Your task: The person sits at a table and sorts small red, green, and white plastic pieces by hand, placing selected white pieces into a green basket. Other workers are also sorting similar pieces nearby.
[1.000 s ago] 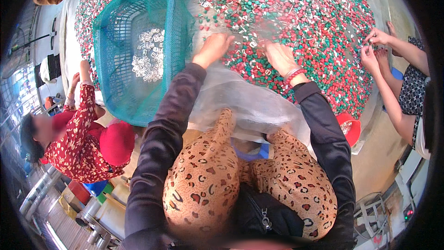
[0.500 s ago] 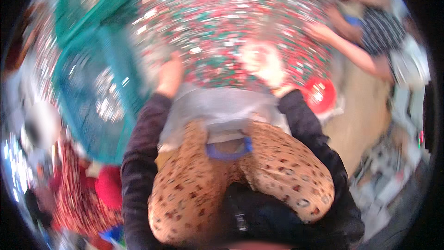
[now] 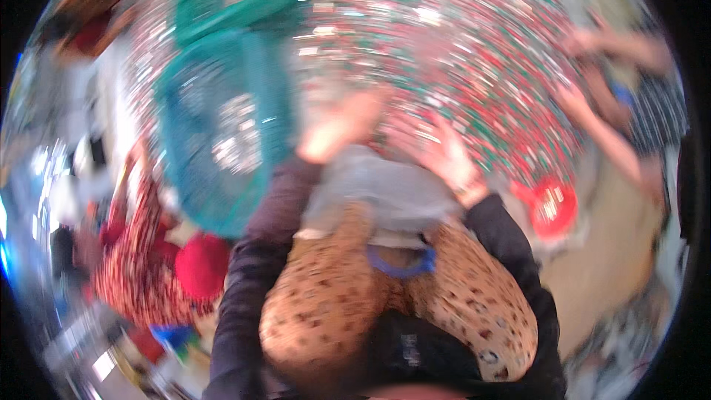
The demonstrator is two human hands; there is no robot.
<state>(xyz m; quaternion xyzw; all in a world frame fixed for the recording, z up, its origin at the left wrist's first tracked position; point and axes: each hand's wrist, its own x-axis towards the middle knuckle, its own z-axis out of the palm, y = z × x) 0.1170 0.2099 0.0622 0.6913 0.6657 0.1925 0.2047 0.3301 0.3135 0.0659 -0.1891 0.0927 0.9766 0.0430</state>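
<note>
You are holding your left hand and right hand at the near edge of the red and green pieces, too blurred to tell whether they're gripping anything, while a basket is sitting leftward and a bowl rightward, seemingly for easy reach.

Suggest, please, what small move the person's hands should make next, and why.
I would probably slide the right hand slightly forward into the pile of red, green and white pieces: it is near the pile's close edge, with pieces spread ahead. The left hand is nearby, between it and the blue basket. Blur hides whether either hand holds anything.
</note>
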